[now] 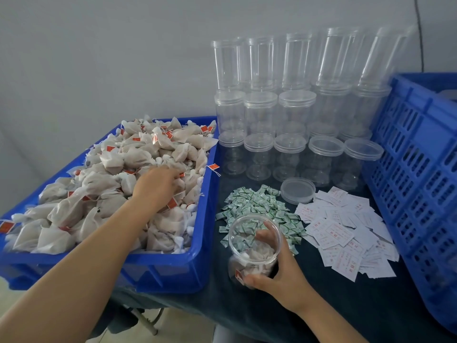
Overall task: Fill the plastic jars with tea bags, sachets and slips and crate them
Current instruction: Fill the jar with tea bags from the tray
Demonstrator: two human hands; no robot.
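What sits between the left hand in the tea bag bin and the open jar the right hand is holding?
Only the blue bin's right wall separates the left hand, down among the tea bags, from the open jar. The right hand grips the jar's side, its mouth is uncovered, and the loose lid lies beyond the sachets.

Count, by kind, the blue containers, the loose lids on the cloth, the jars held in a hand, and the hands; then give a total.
Blue containers: 2, the bin and the crate
Loose lid: 1
Held jar: 1
Hands: 2, left hand and right hand
Total: 6
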